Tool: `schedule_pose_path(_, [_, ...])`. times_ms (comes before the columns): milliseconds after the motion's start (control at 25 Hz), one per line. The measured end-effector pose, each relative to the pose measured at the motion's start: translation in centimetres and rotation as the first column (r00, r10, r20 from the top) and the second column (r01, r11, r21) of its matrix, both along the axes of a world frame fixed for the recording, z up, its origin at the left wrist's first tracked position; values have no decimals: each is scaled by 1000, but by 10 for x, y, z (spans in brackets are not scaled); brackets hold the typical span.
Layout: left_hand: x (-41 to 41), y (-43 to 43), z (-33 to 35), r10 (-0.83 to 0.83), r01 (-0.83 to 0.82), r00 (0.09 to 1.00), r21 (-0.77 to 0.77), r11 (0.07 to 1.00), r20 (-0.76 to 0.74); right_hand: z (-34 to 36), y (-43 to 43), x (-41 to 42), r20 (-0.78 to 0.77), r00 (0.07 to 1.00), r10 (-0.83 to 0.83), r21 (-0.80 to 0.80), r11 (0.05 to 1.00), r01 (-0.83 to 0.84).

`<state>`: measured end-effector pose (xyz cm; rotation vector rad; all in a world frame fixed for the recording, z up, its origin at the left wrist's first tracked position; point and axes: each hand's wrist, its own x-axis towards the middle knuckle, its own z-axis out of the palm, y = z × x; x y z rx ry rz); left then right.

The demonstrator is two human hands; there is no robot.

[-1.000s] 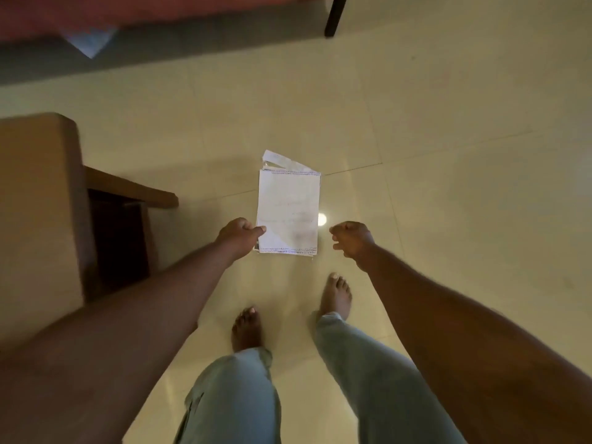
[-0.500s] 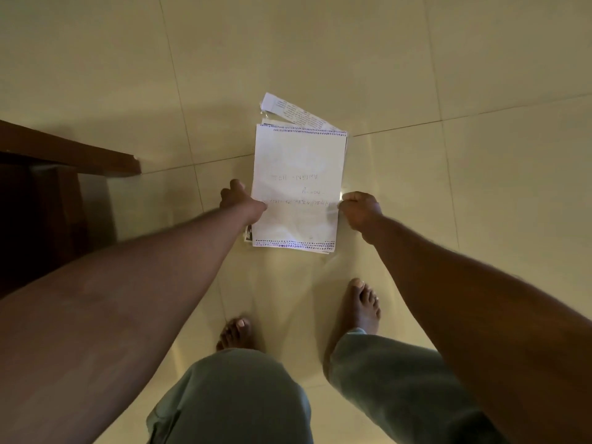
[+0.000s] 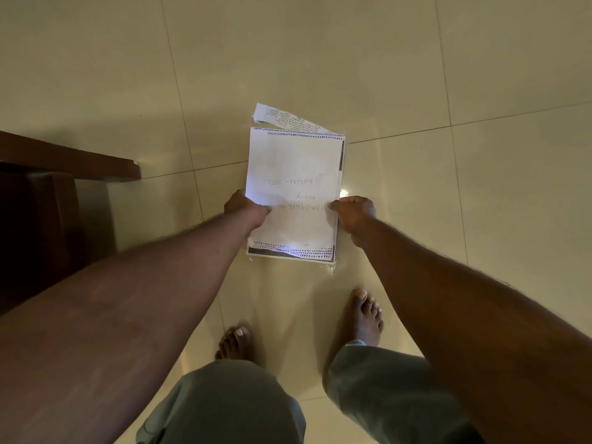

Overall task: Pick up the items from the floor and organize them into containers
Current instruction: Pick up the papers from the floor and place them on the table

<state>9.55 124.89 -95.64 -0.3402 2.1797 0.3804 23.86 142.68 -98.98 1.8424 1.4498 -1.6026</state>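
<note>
Fingers (image 3: 334, 206) of the right hand (image 3: 354, 214) now pinch the paper stack (image 3: 293, 168) at its edge, opposite the pinching left hand (image 3: 248, 208), so carrying can likely begin.

The paper stack (image 3: 293, 193) sits between the left hand (image 3: 246, 208), at its left edge, and the right hand (image 3: 354, 213), at its right edge. A wooden ledge (image 3: 64, 161) stands to the left.

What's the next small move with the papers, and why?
Probably raise the paper stack level: the left hand and right hand each pinch a side edge, and a printed strip sticks out skewed at the far edge, so tilting might shed it.
</note>
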Motion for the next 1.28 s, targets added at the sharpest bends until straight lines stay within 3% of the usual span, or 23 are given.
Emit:
schedule_pose_path(280, [2,-2,12,115,-114,993,83,990,-4,8,-1,1,-45,999,-1,-56,998,-1])
schedule_pose_path(480, [5,-3,88,168,-167,986,163,972,8,87,0,8,-69,997,-29,-100,995,22])
schedule_pose_path(800, [3,-5,373,257,-294,956,418,859,144,385,25,-2,-183,979,94,-115,986,-116])
schedule_pose_path(1000, [1,-47,553,299,-227,953,550,804,-42,561,-6,-11,-299,952,74,-175,976,-131])
schedule_pose_path(1280, [33,-213,681,426,-318,905,635,704,-18,678,-114,-1,-391,914,106,-143,974,-175])
